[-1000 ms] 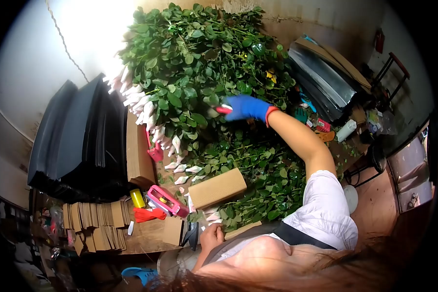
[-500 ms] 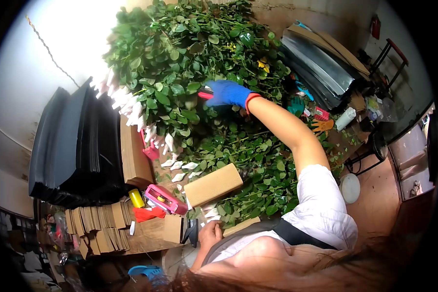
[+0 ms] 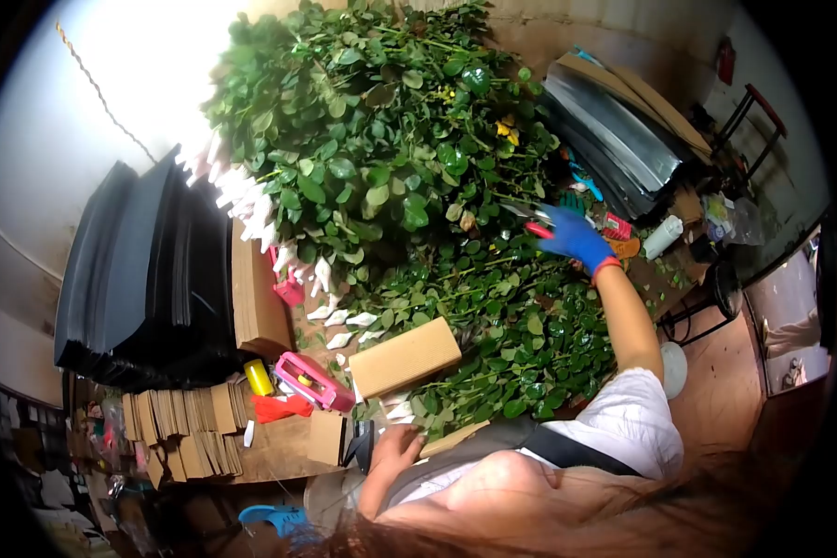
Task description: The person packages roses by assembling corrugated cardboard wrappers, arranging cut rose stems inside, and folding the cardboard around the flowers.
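My right hand, in a blue knitted glove with a red cuff, is closed on red-handled pruning shears. Their metal blades point left, over the right side of a large heap of leafy green stems. White-wrapped flower heads show along the heap's left end. Bare, my left hand rests at the near table edge with its fingers apart. It is close to a dark upright object and a small cardboard piece; I see nothing held in it.
A cardboard block and a pink tape dispenser lie near the front. Stacked cardboard pieces and tall black sheets stand left. Dark plastic-covered sheets are at back right, near a white roll.
My right hand has swung right and toward me with the shears, from the middle of the heap to its right side. My left hand has stayed at the table edge, its fingers slightly shifted.
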### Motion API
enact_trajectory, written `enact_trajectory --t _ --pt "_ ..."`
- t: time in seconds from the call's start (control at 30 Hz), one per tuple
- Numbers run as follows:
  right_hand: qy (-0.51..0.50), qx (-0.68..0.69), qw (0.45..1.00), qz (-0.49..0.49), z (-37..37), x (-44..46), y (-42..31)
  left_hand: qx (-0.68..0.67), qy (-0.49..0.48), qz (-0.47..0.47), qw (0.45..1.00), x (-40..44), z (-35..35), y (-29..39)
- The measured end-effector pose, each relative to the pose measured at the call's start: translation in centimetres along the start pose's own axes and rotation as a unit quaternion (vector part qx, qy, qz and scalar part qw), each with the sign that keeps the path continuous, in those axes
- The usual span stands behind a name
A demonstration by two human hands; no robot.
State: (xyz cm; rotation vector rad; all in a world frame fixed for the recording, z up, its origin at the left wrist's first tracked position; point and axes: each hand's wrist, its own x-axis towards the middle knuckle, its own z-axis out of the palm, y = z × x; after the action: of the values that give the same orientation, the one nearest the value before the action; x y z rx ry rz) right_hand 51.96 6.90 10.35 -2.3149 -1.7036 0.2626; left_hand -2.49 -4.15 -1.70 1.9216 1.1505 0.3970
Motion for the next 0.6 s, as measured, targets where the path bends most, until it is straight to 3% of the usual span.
enact_trajectory --t 0.03,0.1,0.13,0.17,0.23,0.3,0.33,0.43,0.5,0.53,0.57,0.6 --pt "0.026 0.012 0.999 0.042 0.5 -1.5 4.7 0.010 -0.024 0.054 0.998 0.5 -0.8 0.0" --pt "-0.063 0.018 0.967 0.246 1.8 -2.9 14.1 0.029 -0.033 0.027 0.999 1.7 -2.3 1.7" --pt "0.000 -0.002 0.974 0.227 4.5 -4.3 20.9 0.035 -0.018 0.038 0.998 2.7 -2.5 1.7" --pt "-0.011 -0.015 0.960 0.280 4.9 -5.3 24.1 0.042 0.000 0.048 0.998 3.8 -2.6 1.9" --pt "-0.073 -0.063 0.919 0.383 4.9 -7.3 26.7 0.109 0.039 0.138 0.984 5.6 -2.3 2.0" --pt "-0.120 -0.145 0.890 0.416 4.2 -8.6 26.9 0.158 -0.007 0.162 0.974 6.6 -1.6 1.3" --pt "-0.120 -0.180 0.884 0.415 3.2 -8.9 25.2 0.194 -0.036 0.158 0.968 6.8 -1.2 0.9" --pt "0.019 -0.343 0.841 0.418 6.3 -6.8 29.0 0.240 -0.016 0.216 0.946 6.8 -0.8 1.4" --pt "0.038 -0.160 0.904 0.394 4.3 -4.1 27.5 0.236 0.000 0.184 0.954 6.0 -0.2 1.1" --pt "0.162 -0.064 0.951 0.257 5.0 -1.5 27.4 0.237 0.016 0.182 0.954 5.7 0.0 1.5" --pt "0.186 -0.030 0.971 0.147 5.3 1.0 27.4 0.236 0.032 0.182 0.954 5.5 0.3 1.7" --pt "0.209 0.005 0.977 0.035 2.5 3.8 20.8 0.227 0.044 0.159 0.960 5.1 0.6 0.9"
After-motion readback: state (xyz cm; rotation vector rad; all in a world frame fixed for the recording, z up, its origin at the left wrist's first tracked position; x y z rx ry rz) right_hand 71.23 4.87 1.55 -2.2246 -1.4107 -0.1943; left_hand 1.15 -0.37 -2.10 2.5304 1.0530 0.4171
